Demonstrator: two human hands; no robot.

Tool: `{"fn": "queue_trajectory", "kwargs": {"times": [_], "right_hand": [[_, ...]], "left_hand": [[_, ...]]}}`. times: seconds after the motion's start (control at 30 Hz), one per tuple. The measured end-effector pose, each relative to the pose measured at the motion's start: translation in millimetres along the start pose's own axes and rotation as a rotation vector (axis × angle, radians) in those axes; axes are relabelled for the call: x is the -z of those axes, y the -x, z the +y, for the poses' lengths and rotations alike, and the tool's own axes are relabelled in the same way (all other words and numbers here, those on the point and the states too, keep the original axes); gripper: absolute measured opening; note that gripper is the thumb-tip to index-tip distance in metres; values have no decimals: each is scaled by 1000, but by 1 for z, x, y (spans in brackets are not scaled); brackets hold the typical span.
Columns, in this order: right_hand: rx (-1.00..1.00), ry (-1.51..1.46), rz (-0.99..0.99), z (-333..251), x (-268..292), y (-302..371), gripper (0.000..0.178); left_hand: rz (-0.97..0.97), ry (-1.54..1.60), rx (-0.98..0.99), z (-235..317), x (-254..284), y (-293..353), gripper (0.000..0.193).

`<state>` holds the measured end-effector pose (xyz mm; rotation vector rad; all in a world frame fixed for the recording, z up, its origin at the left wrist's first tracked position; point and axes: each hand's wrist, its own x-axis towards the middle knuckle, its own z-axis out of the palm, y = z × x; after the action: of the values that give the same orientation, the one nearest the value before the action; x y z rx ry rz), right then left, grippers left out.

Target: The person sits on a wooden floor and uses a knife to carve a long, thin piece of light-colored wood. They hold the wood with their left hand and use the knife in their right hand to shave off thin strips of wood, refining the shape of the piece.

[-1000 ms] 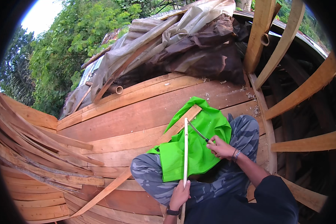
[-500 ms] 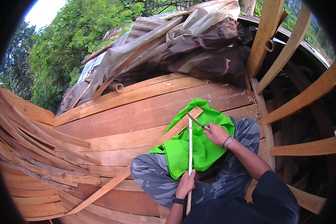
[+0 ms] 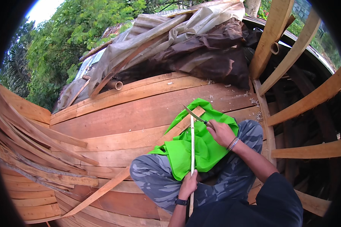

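Observation:
My left hand point(image 3: 189, 184) is closed around the lower part of a thin pale wooden stick point(image 3: 193, 151). The stick runs up from my lap over a bright green cloth point(image 3: 215, 145), its far end on a flat wooden strip point(image 3: 182, 126). My right hand point(image 3: 221, 133) grips the handle of a knife point(image 3: 195, 115) with a slightly curved blade. That blade crosses the stick's far end, pointing up and left; whether it touches the wood I cannot tell. The cloth lies over my crossed legs point(image 3: 151, 176) in grey camouflage trousers.
I sit on a plank floor point(image 3: 121, 113) with shavings point(image 3: 258, 113) scattered at the right. Long loose strips point(image 3: 38, 143) are piled at the left. Upright wooden ribs point(image 3: 303, 151) line the right side. A brown and grey tarp point(image 3: 201, 49) covers a heap at the back, beside a bamboo pole point(image 3: 115, 85).
The knife and my right hand have shifted slightly up and left, and the blade tip reaches further past the stick. My left hand holds the stick in almost the same place.

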<state>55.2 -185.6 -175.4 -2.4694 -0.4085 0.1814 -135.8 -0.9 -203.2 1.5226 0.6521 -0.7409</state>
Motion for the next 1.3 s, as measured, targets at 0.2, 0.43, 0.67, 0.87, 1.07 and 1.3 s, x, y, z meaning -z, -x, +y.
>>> {"fn": "queue_trajectory", "kwargs": {"times": [0.2,0.43,0.67,0.87,1.07,1.3], "right_hand": [[-62,240,-212,10,-3,7,24],[-73,220,-154,8,-12,11,25],[-179,239,-275,-8,-11,14,27],[-278,25,-262,8,-48,17,36],[-524,-419,-377,-2,-53,15,42],[-149,-193,28,-19,-9,2,32]], "left_hand": [[-5,52,8,-4,-5,-3,41],[25,-49,4,-11,-4,-10,48],[53,-113,-35,-17,-6,-12,47],[117,-173,-81,-16,-11,-11,48],[152,-328,-167,7,-14,4,46],[110,-217,-106,-12,-12,-10,47]]}}
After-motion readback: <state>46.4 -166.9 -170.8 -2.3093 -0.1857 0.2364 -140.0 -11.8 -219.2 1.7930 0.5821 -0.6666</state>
